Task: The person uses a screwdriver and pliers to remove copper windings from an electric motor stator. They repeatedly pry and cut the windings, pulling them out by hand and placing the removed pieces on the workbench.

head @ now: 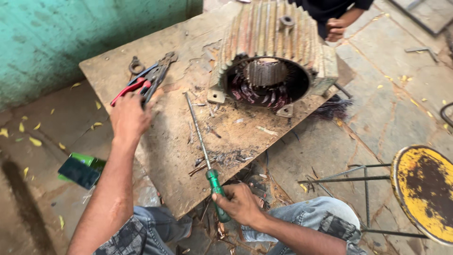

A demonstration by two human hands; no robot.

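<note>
My left hand (128, 115) reaches across a worn wooden board (174, 141) and closes on the red handles of a pair of pliers (144, 82) lying near the board's far left corner. My right hand (241, 204) grips the green handle of a long screwdriver (204, 152), whose thin shaft points away across the board toward a ribbed electric motor housing (271, 56). The housing lies on its side, its open end facing me, with dark copper windings visible inside. Bits of cut wire lie scattered on the board between the screwdriver and the housing.
A metal eye bolt (136, 65) lies by the pliers. Another person's hand (336, 28) shows behind the housing. A round yellow rusty stool (424, 189) on a wire frame stands at right. A dark phone on a green object (80, 171) rests on the floor at left.
</note>
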